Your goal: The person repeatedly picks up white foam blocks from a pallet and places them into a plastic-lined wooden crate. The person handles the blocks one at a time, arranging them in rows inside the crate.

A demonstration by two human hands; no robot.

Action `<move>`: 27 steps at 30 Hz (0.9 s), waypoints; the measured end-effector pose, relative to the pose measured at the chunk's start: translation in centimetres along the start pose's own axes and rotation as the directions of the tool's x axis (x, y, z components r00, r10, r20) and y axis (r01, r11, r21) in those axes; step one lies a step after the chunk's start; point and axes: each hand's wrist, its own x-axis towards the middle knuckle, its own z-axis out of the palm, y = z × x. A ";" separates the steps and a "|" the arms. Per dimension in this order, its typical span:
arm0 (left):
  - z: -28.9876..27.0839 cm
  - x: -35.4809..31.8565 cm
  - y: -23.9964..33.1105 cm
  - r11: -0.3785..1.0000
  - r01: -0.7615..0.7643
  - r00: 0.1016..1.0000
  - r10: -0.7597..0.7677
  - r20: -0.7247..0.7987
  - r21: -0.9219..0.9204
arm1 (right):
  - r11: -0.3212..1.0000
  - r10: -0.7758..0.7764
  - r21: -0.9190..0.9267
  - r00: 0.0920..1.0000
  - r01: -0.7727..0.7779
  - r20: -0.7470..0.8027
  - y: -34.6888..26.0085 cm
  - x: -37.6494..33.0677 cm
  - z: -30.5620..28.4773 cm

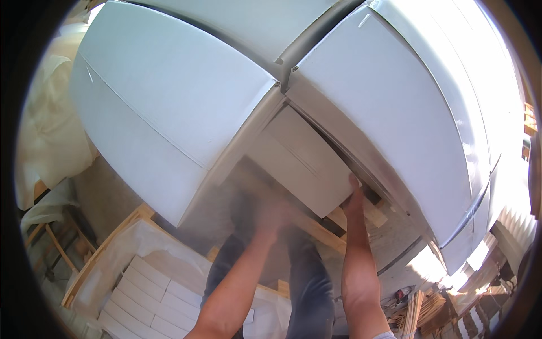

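A low white cardboard box (299, 161) sits in the gap between two taller stacks of large white boxes, on a wooden pallet (319, 231). My right hand (354, 189) holds this low box at its right near corner, the thumb up on the edge and the other fingers mostly hidden. My left hand (274, 217) is near the box's near left side, smeared by motion, so its fingers and any contact cannot be made out.
Tall white boxes stand at left (175, 101) and right (389, 118), close around the gap. Behind my legs, a wooden crate (107, 254) with a plastic liner holds several white packages (147, 294). Wood strips (415, 316) lie at lower right. Plastic sheeting (53, 118) hangs at the far left.
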 end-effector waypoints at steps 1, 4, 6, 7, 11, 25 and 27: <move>-0.8 0.7 -0.4 0.999 0.008 1.000 -0.007 0.010 -0.047 | 0.996 -0.053 -0.074 0.996 0.047 -0.070 0.6 -1.2 0.4; -1.2 2.0 -1.6 0.992 -0.048 0.985 0.026 -0.172 -0.119 | 0.995 -0.094 -0.057 0.968 0.083 -0.233 2.5 -5.0 1.9; -1.7 2.6 -2.1 0.981 -0.103 0.960 0.055 -0.273 -0.167 | 0.997 -0.026 0.064 0.950 0.048 -0.311 4.4 -7.7 2.4; -2.0 3.3 -1.8 0.970 -0.128 0.959 0.067 -0.277 -0.208 | 0.990 0.027 0.136 0.941 0.020 -0.336 5.4 -8.7 2.5; -1.8 3.4 -1.0 0.479 -0.477 0.754 0.653 0.064 0.737 | 0.901 0.276 0.426 0.861 -0.077 -0.428 8.8 -10.7 0.7; -1.6 6.1 -0.1 0.957 -0.142 0.982 0.168 0.083 -0.253 | 0.922 0.260 -0.297 0.966 -0.249 -0.001 4.1 10.0 1.0; -1.6 7.6 0.3 0.955 -0.192 0.981 0.195 -0.009 -0.225 | 0.925 0.255 -0.291 0.967 -0.245 -0.003 4.3 11.2 2.0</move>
